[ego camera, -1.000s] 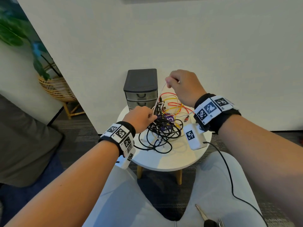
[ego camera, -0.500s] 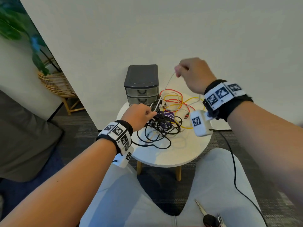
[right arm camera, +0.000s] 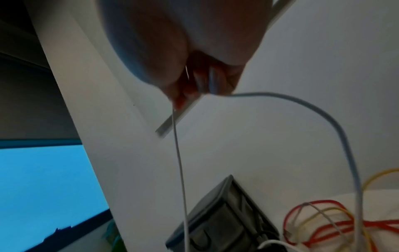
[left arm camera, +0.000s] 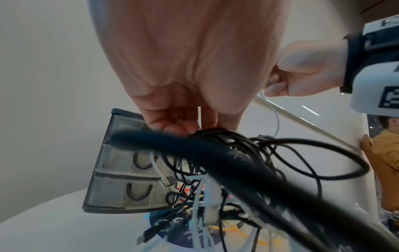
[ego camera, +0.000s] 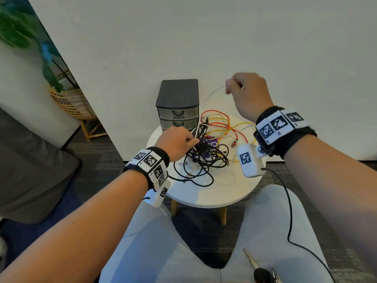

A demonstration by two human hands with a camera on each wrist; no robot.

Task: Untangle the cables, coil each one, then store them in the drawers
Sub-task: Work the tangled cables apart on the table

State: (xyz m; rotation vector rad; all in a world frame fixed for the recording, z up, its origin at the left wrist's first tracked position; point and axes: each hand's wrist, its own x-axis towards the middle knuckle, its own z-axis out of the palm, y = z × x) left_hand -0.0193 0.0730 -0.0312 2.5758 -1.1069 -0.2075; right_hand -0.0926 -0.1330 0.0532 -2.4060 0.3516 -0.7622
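A tangle of black cables (ego camera: 206, 160) lies on a round white table (ego camera: 214, 195), with red (ego camera: 216, 113) and yellow (ego camera: 242, 125) cables looped behind it. My left hand (ego camera: 191, 140) grips the top of the black tangle (left arm camera: 237, 162) with curled fingers. My right hand (ego camera: 230, 86) is raised above the table's far right and pinches a thin white cable (ego camera: 212, 93). That white cable (right arm camera: 179, 153) hangs down from the right hand (right arm camera: 194, 88) toward the tangle. A dark grey drawer unit (ego camera: 177, 99) stands at the table's back left with its drawers closed.
The wall rises right behind the table. A purple round label (ego camera: 212, 142) lies under the cables. Keys (ego camera: 263, 274) rest on my lap, and a black wire (ego camera: 289, 211) hangs from the right wrist camera. A wicker plant basket (ego camera: 71, 103) stands at the left.
My right hand has risen and moved right, drawing more of the white cable out of the tangle. The left hand has stayed on the black cables.
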